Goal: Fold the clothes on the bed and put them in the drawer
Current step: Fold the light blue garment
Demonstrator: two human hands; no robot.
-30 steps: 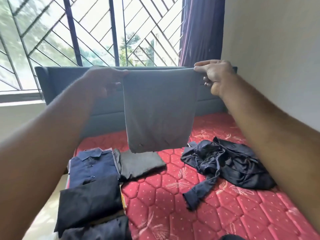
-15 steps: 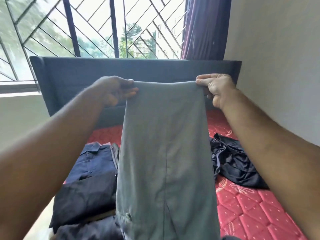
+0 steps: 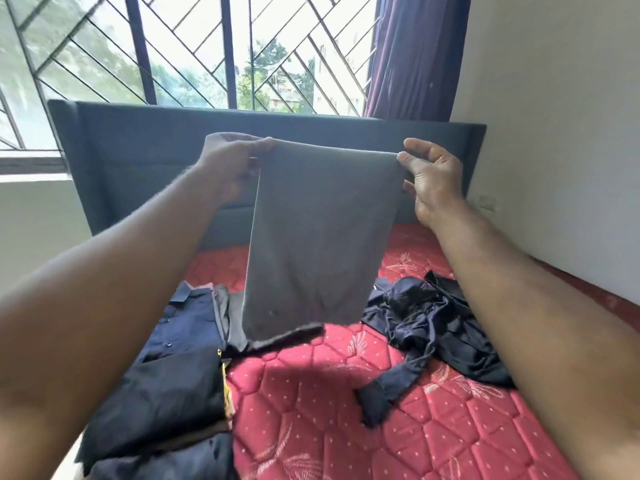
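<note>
I hold a folded grey garment (image 3: 322,237) up in the air above the bed. My left hand (image 3: 230,164) grips its top left corner. My right hand (image 3: 429,174) pinches the top right corner between thumb and forefinger, the other fingers spread. The garment hangs down, its lower edge above the red mattress (image 3: 311,410). Folded dark shirts (image 3: 166,368) and a folded grey piece (image 3: 235,323) lie in a stack at the bed's left side. A crumpled dark navy garment (image 3: 433,327) lies unfolded on the right.
A grey padded headboard (image 3: 138,161) stands behind the garment, below a barred window (image 3: 207,46). A purple curtain (image 3: 415,53) hangs at the right. A white wall (image 3: 554,133) runs along the bed's right side. No drawer is in view.
The grey garment hung long half a second ago; now it hangs short, its lower edge off the bed. My right hand's fingers have loosened to a pinch.
</note>
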